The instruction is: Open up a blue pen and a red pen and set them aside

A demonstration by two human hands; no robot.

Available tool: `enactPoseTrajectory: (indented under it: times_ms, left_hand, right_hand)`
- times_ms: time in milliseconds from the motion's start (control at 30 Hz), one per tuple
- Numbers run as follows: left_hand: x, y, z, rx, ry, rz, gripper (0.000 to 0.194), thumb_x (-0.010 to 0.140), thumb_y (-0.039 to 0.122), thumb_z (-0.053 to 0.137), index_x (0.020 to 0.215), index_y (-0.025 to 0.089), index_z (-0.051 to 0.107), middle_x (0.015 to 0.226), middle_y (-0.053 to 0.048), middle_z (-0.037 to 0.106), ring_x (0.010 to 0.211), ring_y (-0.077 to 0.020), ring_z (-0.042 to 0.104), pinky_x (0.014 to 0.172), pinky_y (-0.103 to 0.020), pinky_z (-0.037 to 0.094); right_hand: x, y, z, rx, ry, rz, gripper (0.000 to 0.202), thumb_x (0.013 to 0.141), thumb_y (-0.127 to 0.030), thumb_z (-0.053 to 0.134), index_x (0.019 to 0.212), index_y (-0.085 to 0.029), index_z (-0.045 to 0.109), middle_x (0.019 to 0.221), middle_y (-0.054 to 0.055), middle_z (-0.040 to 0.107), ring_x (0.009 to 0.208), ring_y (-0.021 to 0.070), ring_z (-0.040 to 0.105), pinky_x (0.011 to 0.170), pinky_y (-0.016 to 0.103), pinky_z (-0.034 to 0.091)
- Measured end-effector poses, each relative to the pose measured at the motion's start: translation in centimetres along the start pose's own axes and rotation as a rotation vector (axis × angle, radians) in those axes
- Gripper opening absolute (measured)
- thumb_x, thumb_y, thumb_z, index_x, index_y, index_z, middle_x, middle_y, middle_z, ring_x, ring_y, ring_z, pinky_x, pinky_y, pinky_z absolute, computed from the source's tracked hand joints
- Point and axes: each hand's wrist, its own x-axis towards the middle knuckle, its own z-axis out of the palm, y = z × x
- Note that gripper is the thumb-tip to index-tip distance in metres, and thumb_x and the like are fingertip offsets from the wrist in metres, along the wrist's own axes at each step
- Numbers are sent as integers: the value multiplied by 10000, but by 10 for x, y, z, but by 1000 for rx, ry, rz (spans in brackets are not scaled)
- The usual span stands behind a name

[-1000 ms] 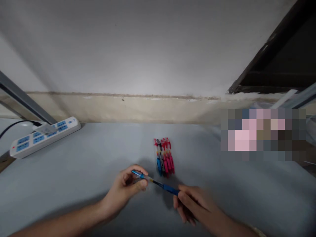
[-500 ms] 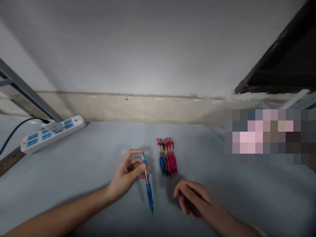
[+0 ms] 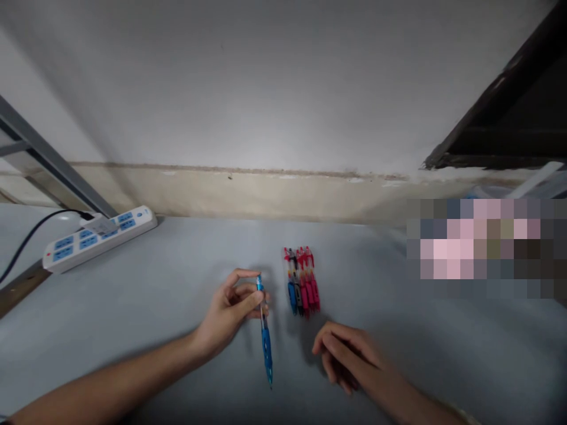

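- While the left hand (image 3: 230,307) pinches a blue pen (image 3: 264,330) near its upper end between thumb and fingertips, the pen hangs almost upright, tip toward the person and just over the grey table (image 3: 133,307).
- Head view, right side: the right hand (image 3: 343,354) lies loosely curled and holds nothing, its fingers resting on or just above the table, apart from the pen.
- Head view, centre: a row of pens (image 3: 302,280), mostly red with one blue and one dark, lies side by side just beyond both hands; the held pen is immediately left of this row and not touching it.
- Head view, far left: a white power strip (image 3: 100,237) with blue sockets sits well apart near the wall.
- Progress, as a judgement: the blue pen looks assembled and is about to join the row; laying it down remains.
- Against the earlier frames: a second ago both hands gripped the pen, held nearly level between them; half a second ago the right hand had already let go, and since then the pen has barely shifted.
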Motion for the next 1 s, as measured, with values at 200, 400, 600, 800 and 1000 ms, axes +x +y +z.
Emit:
enactPoseTrajectory:
  times_ms: [200,400,600,800,1000]
  left_hand:
    - [0,0,0,-13,9,-3,306,775,253,817,975,217,588,782,6,749,673,-124,694,637,-251,579]
    - [-2,1,1,-13,10,-2,332,767,265,825,971,222,567,774,16,745,675,-120,693,653,-258,581]
    - [1,9,-2,88,-17,-12,371,773,264,811,1039,236,554,764,25,716,696,-139,703,622,-253,582]
    - [36,28,2,518,-74,118,406,733,303,801,1051,204,569,591,82,610,505,-115,629,514,-239,538]
    - [88,29,8,763,-33,181,353,668,230,821,934,199,591,514,101,584,417,-125,592,509,-255,469]
  right_hand:
    - [-1,-1,0,-4,5,14,464,951,-597,450,835,-177,610,586,-32,551,428,65,438,423,183,314]
    - [-1,1,0,-41,7,-7,459,960,-589,431,842,-181,603,582,-32,549,419,69,428,420,191,320]
    - [-5,-9,-6,-555,62,-225,214,985,-307,448,892,-190,602,674,9,630,546,133,574,509,244,452]
    - [22,-23,-13,-1266,95,-723,335,965,-178,496,1291,-162,569,1333,166,602,1278,344,495,1046,544,438]
    - [53,-16,-22,-1517,124,-752,320,948,-320,594,1252,-219,609,1401,119,559,1327,336,448,1077,502,438]
